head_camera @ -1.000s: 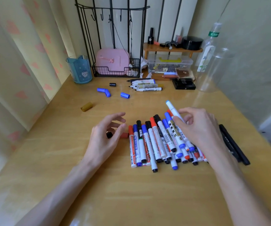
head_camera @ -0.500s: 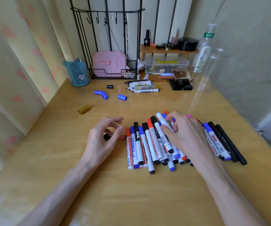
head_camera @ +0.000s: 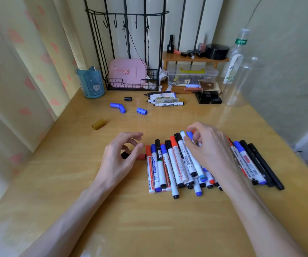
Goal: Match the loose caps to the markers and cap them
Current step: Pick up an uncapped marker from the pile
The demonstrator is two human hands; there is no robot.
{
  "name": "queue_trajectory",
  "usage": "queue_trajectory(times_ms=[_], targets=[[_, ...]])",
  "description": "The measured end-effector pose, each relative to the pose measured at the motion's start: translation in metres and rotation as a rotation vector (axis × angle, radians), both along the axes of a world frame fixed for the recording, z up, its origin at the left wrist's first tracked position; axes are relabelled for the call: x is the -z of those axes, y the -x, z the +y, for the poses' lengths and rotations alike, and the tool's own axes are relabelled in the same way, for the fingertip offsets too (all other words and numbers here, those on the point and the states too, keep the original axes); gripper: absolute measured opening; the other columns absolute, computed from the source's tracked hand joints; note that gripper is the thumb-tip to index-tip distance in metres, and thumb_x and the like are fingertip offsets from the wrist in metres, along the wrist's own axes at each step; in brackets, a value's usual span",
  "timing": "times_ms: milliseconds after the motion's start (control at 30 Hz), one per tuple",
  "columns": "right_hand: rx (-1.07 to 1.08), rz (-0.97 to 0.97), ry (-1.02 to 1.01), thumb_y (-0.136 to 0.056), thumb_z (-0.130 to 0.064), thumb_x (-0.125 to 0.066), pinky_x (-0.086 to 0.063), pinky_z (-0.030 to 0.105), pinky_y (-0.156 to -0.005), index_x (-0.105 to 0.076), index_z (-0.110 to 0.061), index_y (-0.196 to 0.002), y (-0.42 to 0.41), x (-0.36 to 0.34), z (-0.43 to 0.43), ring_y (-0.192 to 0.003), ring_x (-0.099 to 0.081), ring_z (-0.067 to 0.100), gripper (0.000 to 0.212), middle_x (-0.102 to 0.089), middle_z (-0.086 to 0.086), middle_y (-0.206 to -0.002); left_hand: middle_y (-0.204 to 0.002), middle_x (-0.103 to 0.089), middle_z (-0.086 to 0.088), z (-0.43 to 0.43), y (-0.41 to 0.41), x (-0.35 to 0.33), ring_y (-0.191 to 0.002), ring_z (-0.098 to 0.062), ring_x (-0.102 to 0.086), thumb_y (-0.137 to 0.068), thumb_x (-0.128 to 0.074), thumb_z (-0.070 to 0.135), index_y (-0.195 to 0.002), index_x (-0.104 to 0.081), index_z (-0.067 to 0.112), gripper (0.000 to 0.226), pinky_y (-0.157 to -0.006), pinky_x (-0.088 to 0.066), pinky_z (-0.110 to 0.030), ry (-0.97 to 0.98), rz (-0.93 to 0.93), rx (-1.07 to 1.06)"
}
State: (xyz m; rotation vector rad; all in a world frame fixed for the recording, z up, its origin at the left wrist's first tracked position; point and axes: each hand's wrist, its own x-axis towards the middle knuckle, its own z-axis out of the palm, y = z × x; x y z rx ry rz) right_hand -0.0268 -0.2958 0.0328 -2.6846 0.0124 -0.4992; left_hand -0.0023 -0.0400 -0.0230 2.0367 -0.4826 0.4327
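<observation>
A pile of capped markers (head_camera: pixel 168 164) with red, blue and black caps lies mid-table. My right hand (head_camera: pixel 207 147) rests on the pile's far end, thumb and curled fingers pinching a blue-capped marker (head_camera: pixel 189 134). My left hand (head_camera: pixel 121 156) lies left of the pile with loosely curled fingers. It holds nothing; a black cap (head_camera: pixel 125 155) and a red cap (head_camera: pixel 142 156) sit by it. Farther back lie loose blue caps (head_camera: pixel 118 107), another blue cap (head_camera: pixel 141 110), a black cap (head_camera: pixel 128 99) and an ochre cap (head_camera: pixel 98 124). Several uncapped markers (head_camera: pixel 165 100) lie beyond them.
Black pens (head_camera: pixel 260 164) flank the pile's right side. Along the back stand a blue cup (head_camera: pixel 91 83), a wire basket (head_camera: pixel 131 85) with a pink box, a clear plastic box (head_camera: pixel 192 75), a black box (head_camera: pixel 208 98) and clear bottles (head_camera: pixel 242 84).
My right hand laid a blue-capped marker down at the pile's right side, then moved back onto the pile's far end. My left hand stayed put.
</observation>
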Motion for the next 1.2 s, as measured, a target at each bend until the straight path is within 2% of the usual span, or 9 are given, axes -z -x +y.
queue_trajectory(times_ms=[200, 333, 500, 667, 767, 867, 967, 1200], targets=[[-0.178, 0.075, -0.015, -0.096, -0.041, -0.068, -0.043, 0.04, -0.105, -0.062, -0.026, -0.133, -0.021, 0.002, 0.015, -0.119, -0.053, 0.016, 0.041, -0.061, -0.004, -0.123, -0.112, -0.071, 0.01, 0.009, -0.008, 0.0, -0.102, -0.017, -0.069, -0.099, -0.068, 0.024, -0.126, -0.071, 0.021, 0.027, -0.081, -0.054, -0.027, -0.004, -0.014, -0.02], [-0.25, 0.157, 0.015, -0.096, -0.042, -0.069, -0.037, 0.042, -0.114, -0.054, -0.026, -0.145, -0.043, -0.007, 0.021, -0.135, -0.047, 0.019, 0.053, -0.052, 0.001, -0.142, -0.109, -0.072, 0.009, 0.016, -0.015, 0.003, -0.099, -0.017, -0.069, -0.099, -0.07, 0.015, -0.122, -0.072, 0.021, 0.024, -0.08, -0.054, -0.033, 0.021, -0.003, -0.065], [-0.258, 0.257, 0.05, -0.094, -0.048, -0.069, -0.03, 0.05, -0.121, -0.038, -0.028, -0.157, -0.103, -0.014, 0.023, -0.15, -0.033, 0.021, 0.073, -0.034, -0.001, -0.162, -0.111, -0.072, 0.01, 0.023, -0.02, 0.004, -0.101, -0.016, -0.068, -0.1, -0.068, 0.02, -0.124, -0.071, 0.022, 0.024, -0.081, -0.055, -0.032, 0.025, 0.004, -0.089], [-0.263, 0.341, 0.108, -0.093, -0.059, -0.066, -0.016, 0.059, -0.123, -0.032, -0.028, -0.161, -0.168, -0.006, 0.026, -0.155, -0.024, 0.025, 0.082, -0.023, 0.0, -0.169, -0.117, -0.071, 0.011, 0.018, -0.048, -0.002, -0.108, -0.014, -0.067, -0.099, -0.07, 0.028, -0.132, -0.067, 0.024, 0.033, -0.084, -0.055, -0.032, 0.005, 0.03, -0.043], [-0.257, 0.35, 0.137, -0.089, -0.068, -0.065, -0.016, 0.059, -0.122, -0.031, -0.03, -0.161, -0.192, 0.002, 0.027, -0.155, -0.024, 0.026, 0.088, -0.024, -0.001, -0.168, -0.121, -0.07, 0.012, 0.01, -0.076, -0.004, -0.113, -0.011, -0.065, -0.097, -0.073, 0.033, -0.136, -0.063, 0.026, 0.041, -0.088, -0.054, -0.031, -0.024, 0.047, -0.03], [-0.256, 0.327, 0.174, -0.086, -0.073, -0.063, -0.018, 0.058, -0.122, -0.031, -0.031, -0.161, -0.211, 0.01, 0.022, -0.154, -0.024, 0.025, 0.092, -0.025, -0.001, -0.168, -0.12, -0.07, 0.012, 0.002, -0.103, -0.003, -0.112, -0.009, -0.065, -0.096, -0.073, 0.038, -0.137, -0.063, 0.025, 0.045, -0.09, -0.055, -0.035, -0.022, 0.072, -0.037], [-0.255, 0.316, 0.186, -0.086, -0.077, -0.059, -0.017, 0.057, -0.123, -0.029, -0.03, -0.162, -0.23, 0.013, 0.014, -0.155, -0.02, 0.024, 0.094, -0.023, -0.001, -0.169, -0.12, -0.071, 0.013, -0.003, -0.118, 0.001, -0.112, -0.008, -0.065, -0.097, -0.073, 0.034, -0.136, -0.064, 0.024, 0.042, -0.092, -0.056, -0.038, -0.004, 0.096, -0.04], [-0.24, 0.395, 0.179, -0.091, -0.085, -0.034, -0.005, 0.057, -0.125, -0.019, -0.029, -0.165, -0.262, 0.02, 0.012, -0.16, 0.0, 0.022, 0.094, -0.005, 0.001, -0.174, -0.115, -0.073, 0.011, -0.003, -0.127, 0.003, -0.11, -0.008, -0.067, -0.097, -0.073, 0.026, -0.132, -0.067, 0.022, 0.036, -0.092, -0.056, -0.033, 0.098, 0.133, -0.061]])
